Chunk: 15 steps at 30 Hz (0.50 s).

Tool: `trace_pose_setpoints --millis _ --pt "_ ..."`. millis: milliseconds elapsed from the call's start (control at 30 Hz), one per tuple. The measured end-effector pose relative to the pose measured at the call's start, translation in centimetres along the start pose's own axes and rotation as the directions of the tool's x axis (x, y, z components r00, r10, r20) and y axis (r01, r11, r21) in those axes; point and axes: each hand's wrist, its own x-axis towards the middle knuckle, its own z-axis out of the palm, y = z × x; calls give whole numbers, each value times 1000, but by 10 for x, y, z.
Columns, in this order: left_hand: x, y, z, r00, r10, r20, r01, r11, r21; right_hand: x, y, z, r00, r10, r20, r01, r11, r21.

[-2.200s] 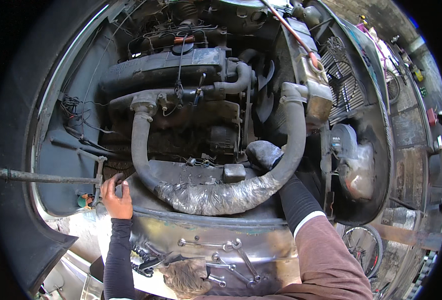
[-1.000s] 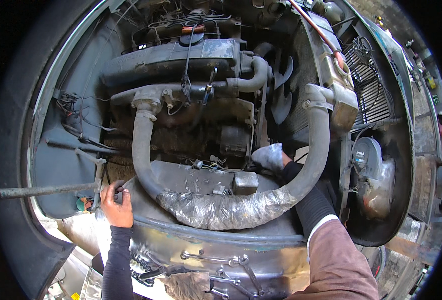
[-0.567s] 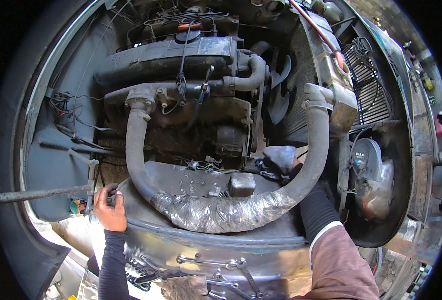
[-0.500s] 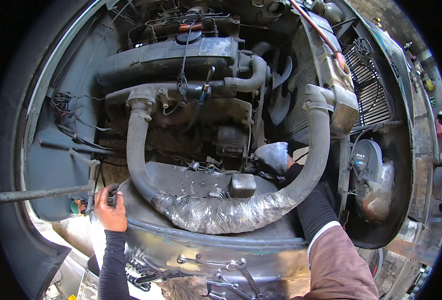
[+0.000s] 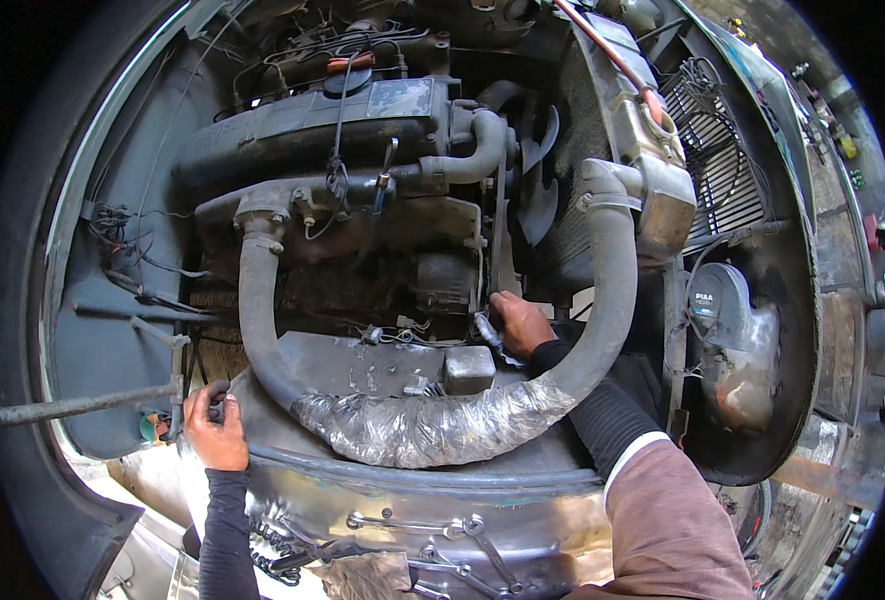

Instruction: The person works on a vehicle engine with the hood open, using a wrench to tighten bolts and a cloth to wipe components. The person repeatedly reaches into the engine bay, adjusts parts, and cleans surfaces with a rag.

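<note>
My right hand (image 5: 524, 325) reaches under the big curved hose into the engine bay, close to the front of the engine. Its fingers are closed round a crumpled whitish rag (image 5: 492, 337), partly hidden beneath the hand. The fan belt (image 5: 501, 240) runs just above the fingers. At the bay's left front corner, my left hand (image 5: 215, 428) has its fingers curled, the fingertips dark; what they grip, if anything, is hidden. The grey hose (image 5: 617, 290) loops between my arms, its lower bend wrapped in shiny plastic (image 5: 432, 425).
Several wrenches (image 5: 474, 545) lie on the front ledge beside a brown cloth (image 5: 362, 575) and a coiled black cord (image 5: 277, 570). Fan blades (image 5: 537, 210) and the radiator (image 5: 587, 130) stand beyond my right hand. A metal bar (image 5: 82, 397) juts in at left, a round horn (image 5: 717, 305) at right.
My right hand has moved left and turned, showing its bare back where the rag covered it before. The rag now sits lower, under the fingers. The whole view has shifted slightly.
</note>
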Motion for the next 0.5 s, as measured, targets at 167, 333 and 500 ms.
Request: trace_pose_setpoints --millis 167,333,500 --pt "0 -6 -2 1000 22 -1 -22 1000 1 8 65 7 950 197 241 -307 715 628" --pt "6 2 14 1000 3 17 -2 1000 -26 6 136 27 706 546 451 -648 241 723" --pt "0 -8 -1 1000 9 3 -9 1000 1 19 32 7 826 274 493 -563 419 712"
